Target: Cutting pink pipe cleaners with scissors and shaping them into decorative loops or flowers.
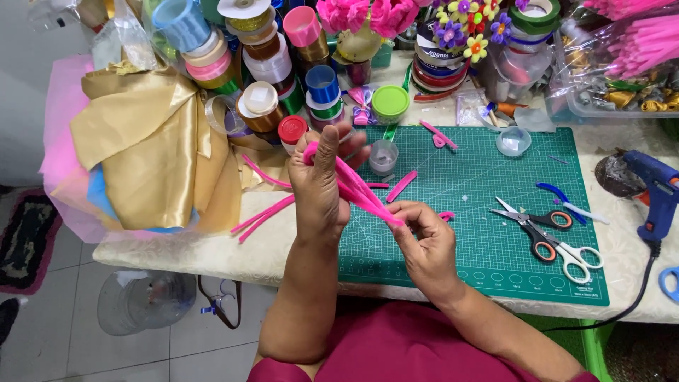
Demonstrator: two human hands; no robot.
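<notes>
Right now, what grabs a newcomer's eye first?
The two hands at centre: the left hand is raised with pink pipe cleaners looped around it, and the right hand pinches their lower ends over the green cutting mat. Gold satin fabric is heaped at left, and stacked ribbon spools crowd the back.

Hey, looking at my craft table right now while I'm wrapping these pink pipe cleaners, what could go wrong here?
1. The pink pipe cleaners are stretched between your left hand and right hand; a loose grip may let the loops spring off.
2. The small clear cup stands just behind your hands and might get knocked over.
3. The blue glue gun sits near the table edge, its cord hanging off; a snag might pull it down.
</notes>
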